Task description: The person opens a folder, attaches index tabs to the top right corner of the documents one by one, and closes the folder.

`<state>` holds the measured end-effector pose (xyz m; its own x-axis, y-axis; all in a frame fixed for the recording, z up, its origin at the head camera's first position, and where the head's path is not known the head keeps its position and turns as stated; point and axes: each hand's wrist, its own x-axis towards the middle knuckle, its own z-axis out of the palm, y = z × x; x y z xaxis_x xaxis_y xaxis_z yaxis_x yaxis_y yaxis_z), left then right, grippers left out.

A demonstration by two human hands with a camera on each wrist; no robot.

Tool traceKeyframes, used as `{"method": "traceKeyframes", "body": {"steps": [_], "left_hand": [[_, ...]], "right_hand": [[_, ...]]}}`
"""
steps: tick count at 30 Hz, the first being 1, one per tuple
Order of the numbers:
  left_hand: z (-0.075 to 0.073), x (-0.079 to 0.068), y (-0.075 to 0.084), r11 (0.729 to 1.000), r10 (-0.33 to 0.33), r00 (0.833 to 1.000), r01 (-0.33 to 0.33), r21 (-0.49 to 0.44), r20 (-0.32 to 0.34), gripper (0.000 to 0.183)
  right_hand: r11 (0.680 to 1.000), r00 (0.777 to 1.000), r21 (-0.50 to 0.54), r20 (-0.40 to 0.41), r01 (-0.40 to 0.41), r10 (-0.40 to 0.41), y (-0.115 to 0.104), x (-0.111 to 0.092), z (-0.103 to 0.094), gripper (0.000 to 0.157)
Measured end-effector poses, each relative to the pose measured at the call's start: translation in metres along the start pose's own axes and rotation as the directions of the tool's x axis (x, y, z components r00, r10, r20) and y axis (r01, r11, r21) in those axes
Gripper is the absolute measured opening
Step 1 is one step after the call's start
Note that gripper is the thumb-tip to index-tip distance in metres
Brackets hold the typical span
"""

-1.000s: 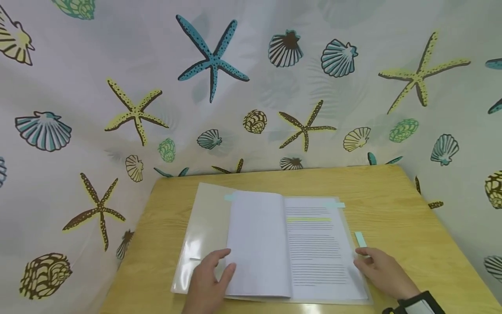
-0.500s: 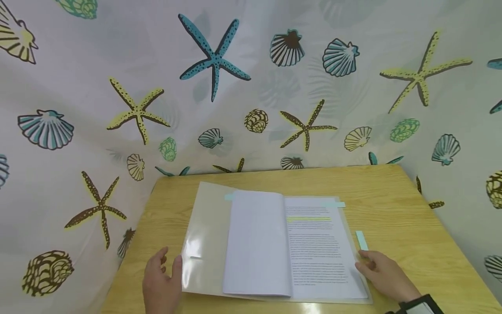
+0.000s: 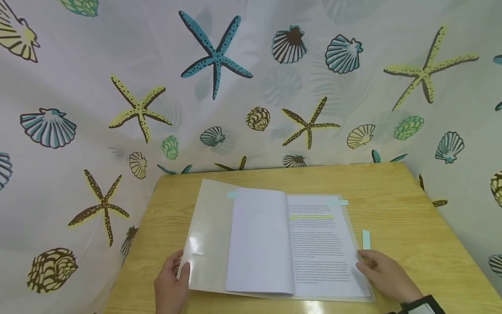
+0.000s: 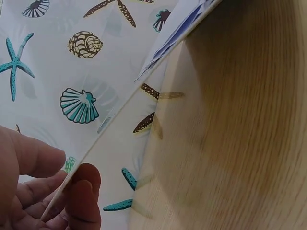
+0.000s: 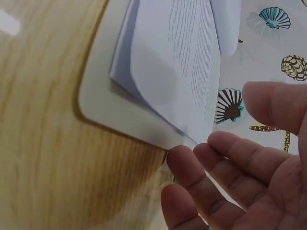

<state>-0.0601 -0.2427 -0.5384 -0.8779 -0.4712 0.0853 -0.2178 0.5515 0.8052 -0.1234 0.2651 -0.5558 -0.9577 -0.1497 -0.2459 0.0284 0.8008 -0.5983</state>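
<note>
An open clear-covered folder (image 3: 209,226) lies on the table, holding a stack of paper. One sheet is turned over to the left as a blank page (image 3: 259,240). The printed page (image 3: 319,244) on the right carries a yellow highlighted line near its top. My left hand (image 3: 171,283) pinches the left edge of the folder's cover between thumb and fingers; the left wrist view shows that thin cover (image 4: 112,117) raised off the table. My right hand (image 3: 386,272) rests at the right edge of the folder, its fingertips touching the edge and its thumb apart from them.
Pale green sticky tabs show at the top of the cover (image 3: 232,194) and at the page's upper right (image 3: 340,203). Another tab (image 3: 366,240) is beside my right hand. The wooden table (image 3: 415,218) is surrounded by a shell-and-starfish curtain (image 3: 266,87).
My left hand has let go of the turned page area, moved left, and taken hold of the cover's left edge. My right hand has stayed at the right edge.
</note>
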Motion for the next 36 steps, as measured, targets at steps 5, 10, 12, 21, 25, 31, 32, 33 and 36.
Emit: {"method": "traceKeyframes", "body": {"steps": [5,10,12,21,25,31,32,33,36], "left_hand": [[-0.003,-0.001,0.003,1.0,-0.006,1.0,0.006,0.017,-0.004,0.033],[-0.003,-0.001,0.005,0.999,-0.032,0.999,0.032,0.009,-0.01,0.031],[-0.003,-0.001,0.005,0.999,-0.047,0.999,0.047,0.004,-0.012,0.03],[-0.002,-0.001,0.01,0.998,-0.068,0.997,0.068,0.007,-0.032,0.029],[-0.005,-0.004,0.019,0.998,-0.068,0.996,0.067,-0.016,-0.059,0.026],[-0.013,-0.011,0.041,0.988,-0.065,0.994,0.052,-0.149,-0.082,0.034],[-0.014,-0.012,0.045,0.983,-0.056,0.995,0.041,-0.176,-0.083,0.035],[-0.015,-0.014,0.048,0.978,-0.045,0.996,0.027,-0.205,-0.081,0.035],[-0.019,-0.018,0.058,0.962,-0.011,0.997,-0.009,-0.272,-0.073,0.036]], "right_hand": [[1.0,1.0,-0.01,0.0,0.015,-0.015,0.002,0.001,0.003,0.055],[1.0,1.0,-0.021,-0.007,0.001,-0.001,0.005,0.007,0.002,0.058],[1.0,1.0,-0.015,-0.011,0.007,-0.008,0.005,0.008,0.001,0.059],[1.0,1.0,-0.004,0.01,-0.011,0.011,0.001,0.008,0.002,0.061],[1.0,1.0,-0.023,-0.001,-0.015,0.015,0.001,0.009,0.006,0.059],[1.0,1.0,-0.022,-0.016,0.007,-0.007,-0.007,0.009,0.011,0.057],[1.0,1.0,-0.024,-0.019,0.014,-0.014,-0.008,0.009,0.012,0.056],[0.999,0.999,-0.023,-0.022,0.022,-0.023,-0.008,0.009,0.014,0.056],[0.999,0.999,-0.02,-0.029,0.038,-0.038,-0.01,0.01,0.018,0.055]]}}
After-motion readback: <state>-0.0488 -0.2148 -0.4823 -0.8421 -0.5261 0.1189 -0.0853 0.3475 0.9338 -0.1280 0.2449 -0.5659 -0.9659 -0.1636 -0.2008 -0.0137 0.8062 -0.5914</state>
